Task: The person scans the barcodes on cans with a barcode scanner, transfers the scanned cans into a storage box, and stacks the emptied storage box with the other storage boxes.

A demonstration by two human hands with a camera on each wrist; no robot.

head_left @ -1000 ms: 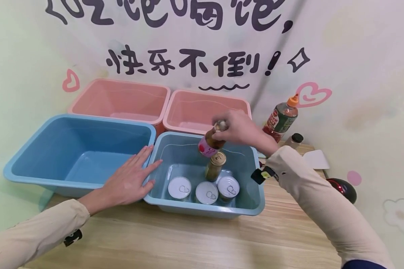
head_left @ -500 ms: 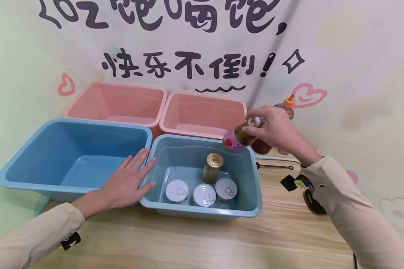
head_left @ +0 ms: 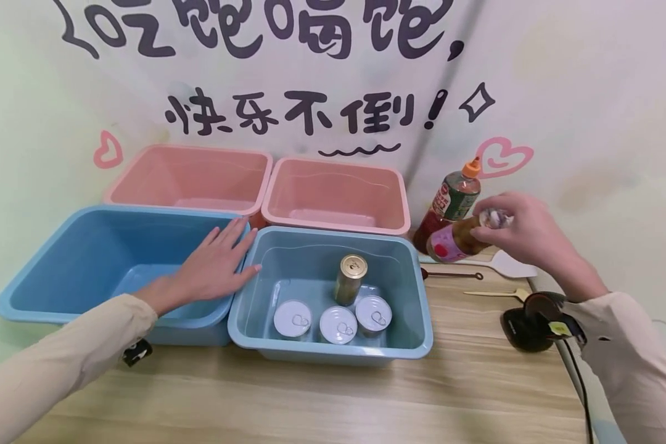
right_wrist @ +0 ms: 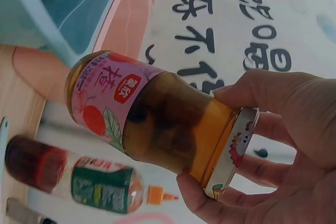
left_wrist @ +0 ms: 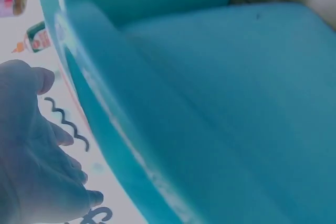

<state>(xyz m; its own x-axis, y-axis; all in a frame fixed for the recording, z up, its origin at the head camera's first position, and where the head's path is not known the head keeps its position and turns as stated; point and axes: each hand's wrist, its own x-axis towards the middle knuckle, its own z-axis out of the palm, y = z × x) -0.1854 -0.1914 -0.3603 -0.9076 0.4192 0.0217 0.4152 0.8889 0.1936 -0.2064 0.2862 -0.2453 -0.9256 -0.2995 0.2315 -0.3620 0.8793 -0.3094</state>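
Note:
My right hand (head_left: 524,231) holds a glass jar (right_wrist: 152,111) of amber drink by its lid end, thumb and fingers round the neck. The jar has a pink label and hangs tilted, to the right of the light blue bin (head_left: 333,351). In the head view it overlaps the sauce bottle (head_left: 455,197) with an orange tip. My left hand (head_left: 213,262) lies with straight fingers over the adjoining rims of the darker blue bin (head_left: 39,262) and the light blue one. Inside the light blue bin stand a gold-topped can (head_left: 351,277) and several white-lidded cans (head_left: 291,317).
Two pink bins (head_left: 191,176) stand behind the blue ones against the wall. On the right of the wooden table (head_left: 311,401) lie a white spatula (head_left: 510,265), a thin brown stick (head_left: 452,274), a yellow utensil (head_left: 494,293) and a black device (head_left: 524,327) with a cable.
My right hand has carried the jar from above the light blue bin out past its right rim, towards the sauce bottle. My left hand stays at the bin rims.

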